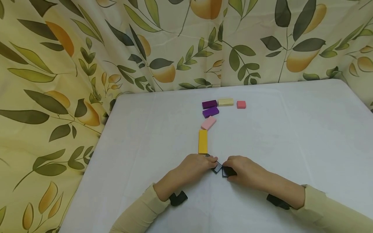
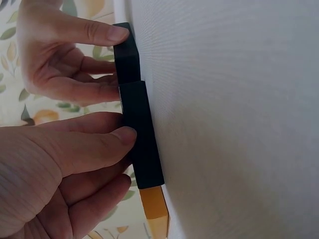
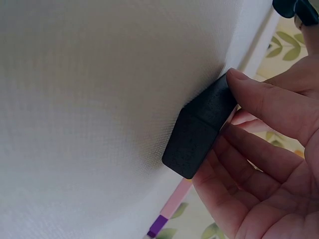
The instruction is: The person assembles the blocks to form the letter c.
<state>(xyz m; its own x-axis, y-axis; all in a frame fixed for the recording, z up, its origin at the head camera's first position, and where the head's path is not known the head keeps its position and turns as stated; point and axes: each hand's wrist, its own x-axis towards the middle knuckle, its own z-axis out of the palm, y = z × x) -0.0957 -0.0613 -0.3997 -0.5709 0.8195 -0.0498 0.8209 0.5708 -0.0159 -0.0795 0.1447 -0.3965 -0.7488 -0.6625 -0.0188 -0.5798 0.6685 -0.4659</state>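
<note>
My left hand (image 1: pixel 194 166) pinches a black block (image 2: pixel 142 134) between thumb and fingers, low on the white table. One end of this block meets the yellow block (image 1: pixel 203 141), the near end of a line of coloured blocks. My right hand (image 1: pixel 247 171) grips a second black block (image 1: pixel 228 171), its thumb on one side and fingers on the other. The two black blocks come together at their ends, at an angle in the head view. In the right wrist view a black block (image 3: pixel 199 127) shows two faces against the cloth, beside the right thumb.
Beyond the yellow block lie a pink block (image 1: pixel 209 123), a purple block (image 1: pixel 210 112) and a dark purple block (image 1: pixel 209 104). To their right are a cream block (image 1: pixel 225 102) and a small red block (image 1: pixel 241 104). A leaf-patterned curtain (image 1: pixel 186 48) hangs behind the table.
</note>
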